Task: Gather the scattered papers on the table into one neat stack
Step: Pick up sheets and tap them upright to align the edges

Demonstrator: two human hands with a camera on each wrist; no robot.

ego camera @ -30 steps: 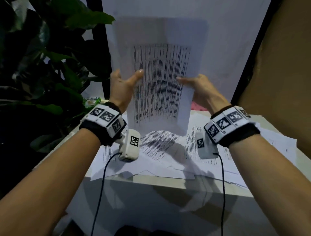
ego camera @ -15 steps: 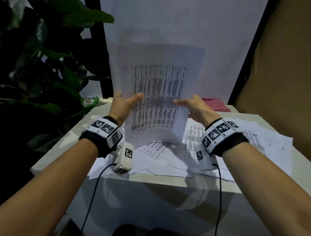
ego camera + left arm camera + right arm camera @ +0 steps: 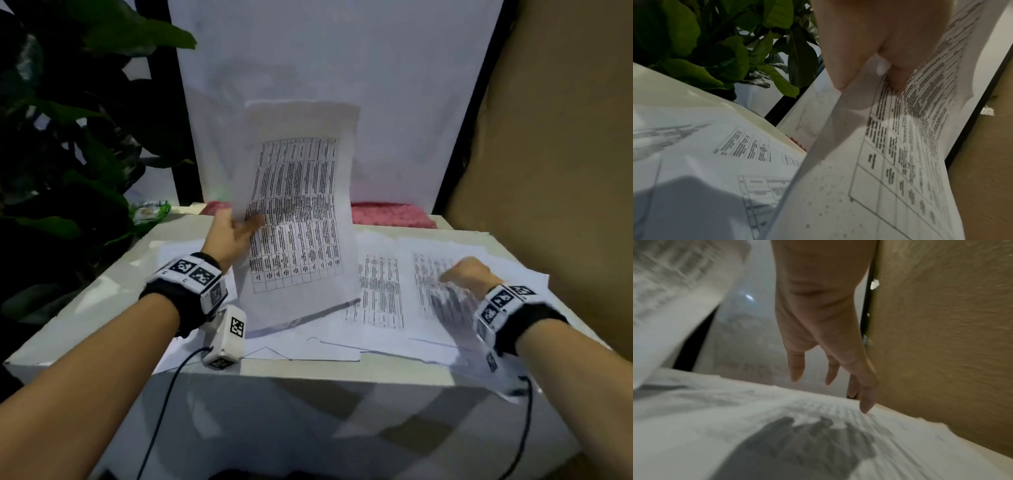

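My left hand [image 3: 236, 229] pinches the left edge of a small sheaf of printed table sheets [image 3: 301, 212], which stands upright with its bottom edge resting on the papers on the table. In the left wrist view the thumb and fingers [image 3: 898, 76] clamp that sheaf [image 3: 890, 170]. My right hand [image 3: 469, 274] hovers, fingers straight and spread, just above the scattered printed papers [image 3: 394, 291] at the right of the table; it holds nothing. The right wrist view is blurred but shows the extended fingers [image 3: 865, 395] over the loose sheets [image 3: 777, 418].
A small white table [image 3: 102, 301] carries overlapping sheets, some hanging over the front edge. A large dark plant [image 3: 68, 137] stands at the left, a brown board [image 3: 555, 154] at the right, a white panel behind. A pink cloth [image 3: 387, 214] lies at the table's back.
The sheaf has come down from in front of the panel until its bottom edge meets the table. My right hand has let go of it and moved right and down over the loose papers.
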